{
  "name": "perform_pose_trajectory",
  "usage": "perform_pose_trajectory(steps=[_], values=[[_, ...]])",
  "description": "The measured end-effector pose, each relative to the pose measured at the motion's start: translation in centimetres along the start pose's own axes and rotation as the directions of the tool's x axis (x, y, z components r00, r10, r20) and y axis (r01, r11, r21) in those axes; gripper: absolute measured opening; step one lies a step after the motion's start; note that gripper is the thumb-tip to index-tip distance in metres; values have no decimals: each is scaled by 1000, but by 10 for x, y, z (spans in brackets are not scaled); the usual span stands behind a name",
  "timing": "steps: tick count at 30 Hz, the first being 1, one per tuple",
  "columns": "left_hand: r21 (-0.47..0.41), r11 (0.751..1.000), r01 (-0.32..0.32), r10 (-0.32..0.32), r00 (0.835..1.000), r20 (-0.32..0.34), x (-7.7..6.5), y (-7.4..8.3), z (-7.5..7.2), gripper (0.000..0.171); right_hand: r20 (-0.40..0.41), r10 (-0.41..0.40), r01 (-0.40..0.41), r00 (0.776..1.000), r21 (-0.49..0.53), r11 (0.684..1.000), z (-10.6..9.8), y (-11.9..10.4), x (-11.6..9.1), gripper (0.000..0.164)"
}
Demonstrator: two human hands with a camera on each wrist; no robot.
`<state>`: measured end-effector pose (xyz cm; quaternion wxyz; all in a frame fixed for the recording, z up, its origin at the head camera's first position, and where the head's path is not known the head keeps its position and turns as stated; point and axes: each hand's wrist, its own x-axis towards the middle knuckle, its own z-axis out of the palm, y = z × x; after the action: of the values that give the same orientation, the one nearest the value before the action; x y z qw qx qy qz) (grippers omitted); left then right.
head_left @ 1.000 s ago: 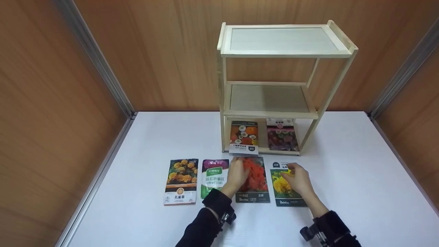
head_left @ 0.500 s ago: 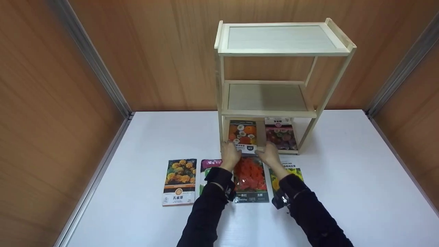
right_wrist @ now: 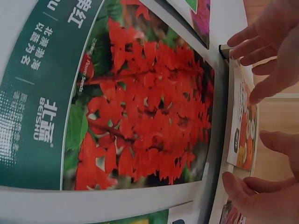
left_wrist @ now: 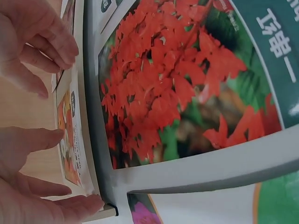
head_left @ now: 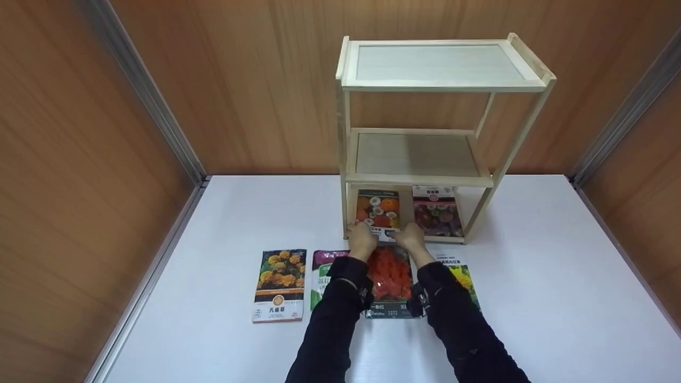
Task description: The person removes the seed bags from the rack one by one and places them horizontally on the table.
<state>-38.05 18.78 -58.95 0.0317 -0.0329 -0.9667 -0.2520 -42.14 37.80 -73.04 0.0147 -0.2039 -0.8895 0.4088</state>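
An orange-flower seed packet (head_left: 379,206) lies on the bottom tier of a pale wooden rack (head_left: 419,181), its white end toward me. My left hand (head_left: 363,240) is at the packet's left front corner. Beside the right front corner is my right hand (head_left: 412,239). Both wrist views show loosely bent fingers with gaps around the packet: the left hand (left_wrist: 32,182) and right hand (right_wrist: 261,191) flank it without pinching it. Directly below both hands, a red-flower seed packet (head_left: 390,276) lies flat on the white table.
A purple-flower packet (head_left: 437,217) sits on the bottom tier at right. On the table lie a marigold packet (head_left: 280,284) at left, a purple-and-green packet (head_left: 320,274) partly under my left sleeve, and a yellow-flower packet (head_left: 464,277) partly behind my right sleeve. Wooden walls surround the table.
Both hands have moved up from the red and yellow packets on the table to the front edge of the bottom tier. The orange-flower packet has shifted slightly inward onto the tier.
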Motion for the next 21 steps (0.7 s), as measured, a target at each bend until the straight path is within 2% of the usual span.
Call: perform_pose_trajectory(steps=[1,2,3,4,6,8,9,10,11,13,15,18,20,21], values=[[-15,1000,12,-12,1000,27,7,-4,10,31,10,6,-6,1000,-6,1000,3,3,4,76],[-26,999,30,-28,997,74,8,-2,8,30,9,-10,10,1000,-1,1000,1,0,0,78],[-31,999,27,-24,996,81,10,-3,11,28,-2,-15,15,1000,-10,1000,-9,-16,-17,76],[-27,1000,-2,4,998,55,11,-4,14,23,15,3,-3,1000,-5,1000,-23,-38,-38,73],[-29,999,-31,33,998,56,12,-4,16,16,34,51,-52,998,2,999,-57,-92,-90,66],[-2,996,-93,93,995,-26,10,-3,19,8,45,77,-78,996,21,997,-86,-136,-134,60],[2,995,-100,100,995,-28,7,0,12,5,58,103,-104,993,15,994,-99,-157,-154,57],[2,995,-98,98,995,-32,1,4,3,3,76,111,-113,991,25,993,-110,-171,-169,56],[-21,998,-60,61,998,22,-6,12,-13,3,74,105,-107,992,25,994,-116,-180,-179,53],[-43,999,15,-11,997,77,-28,30,-54,7,81,91,-93,993,29,995,-125,-189,-191,46],[-73,991,116,-101,978,182,-51,49,-101,14,96,81,-84,992,29,996,-129,-190,-194,37],[-77,985,155,-137,969,204,-82,68,-154,17,109,90,-92,990,21,996,-133,-188,-195,19],[-66,988,142,-125,970,207,-84,64,-155,16,126,90,-92,988,7,996,-134,-186,-195,18],[-57,990,126,-113,974,195,-82,61,-152,16,135,85,-87,987,4,996,-134,-185,-195,20]])
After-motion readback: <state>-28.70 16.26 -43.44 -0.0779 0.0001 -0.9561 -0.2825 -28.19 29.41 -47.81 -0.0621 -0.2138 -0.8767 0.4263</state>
